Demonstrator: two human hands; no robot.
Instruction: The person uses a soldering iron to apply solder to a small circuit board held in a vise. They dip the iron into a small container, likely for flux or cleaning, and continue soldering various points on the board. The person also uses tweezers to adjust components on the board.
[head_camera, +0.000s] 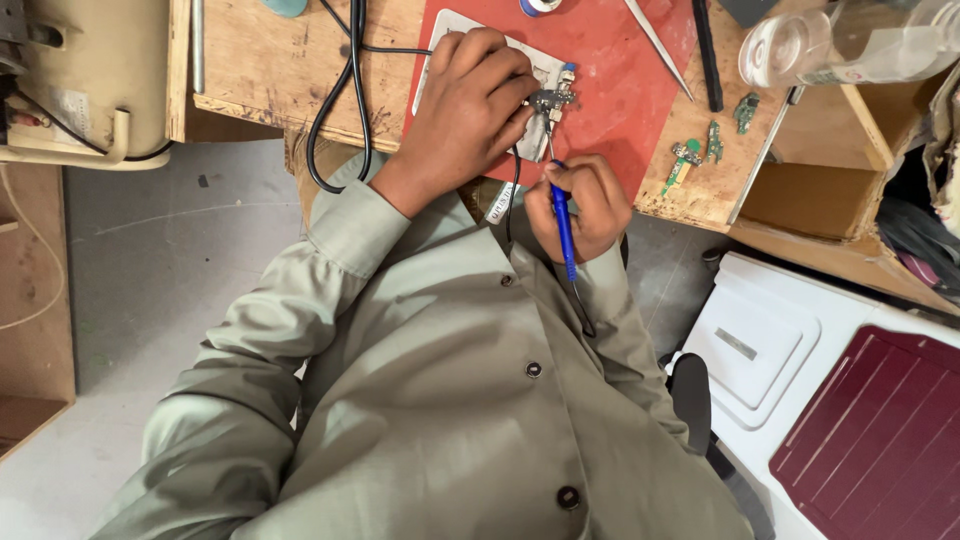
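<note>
Fingers of left hand (465, 110) pinched on small metal part (552, 99) over red mat (620, 80) — right hand (585, 205) just below, clamped around blue soldering iron (563, 225), tip near the part.

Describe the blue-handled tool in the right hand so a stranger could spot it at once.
Start at the red rubber work mat on the wooden bench. At the mat's near edge the right hand pinches a slim blue-handled soldering pen, its tip aimed at the small metal holder under the left hand. Unlike the bare metal tweezers farther back, it trails a thin cord.
</note>
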